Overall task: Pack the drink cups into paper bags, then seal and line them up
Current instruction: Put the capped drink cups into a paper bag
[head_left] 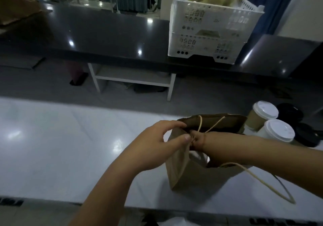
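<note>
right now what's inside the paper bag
Inside the paper bag a pale shape shows under the right hand, maybe a cup. The bag's wall and that arm cover the rest; left hand grips the rim.

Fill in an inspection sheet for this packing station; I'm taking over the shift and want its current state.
Surface: glossy white table.
Job's things: paper bag upright, mouth open; two lidded cups stand right of it, unpacked.
Clutter: dark lids stacked right of the cups.
Hands: left hand holds the bag's rim with its fingers; right hand at the mouth, grip hidden.
Cables: nothing seen.
Surroundings: dark counter bearing stacked white crates and another brown bag.
</note>
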